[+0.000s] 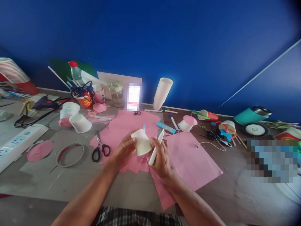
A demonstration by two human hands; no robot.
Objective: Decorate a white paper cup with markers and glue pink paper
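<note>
My left hand is closed round a white paper cup, tilted and held above the pink paper. Faint yellow marks show on the cup's side. In my right hand is a white marker pen with a yellow tip and a yellow end, gripped between thumb and fingers. The fingertips of that hand are close beside the cup; I cannot tell whether they touch it. Under both hands lie overlapping sheets of pink paper. Black-handled scissors rest left of my left hand.
To the left are a tape roll, an upright-tilted paper cup and a power strip. A leaning stack of cups stands at the back. On the right lie a glue stick, a pink-topped cup and a teal flask.
</note>
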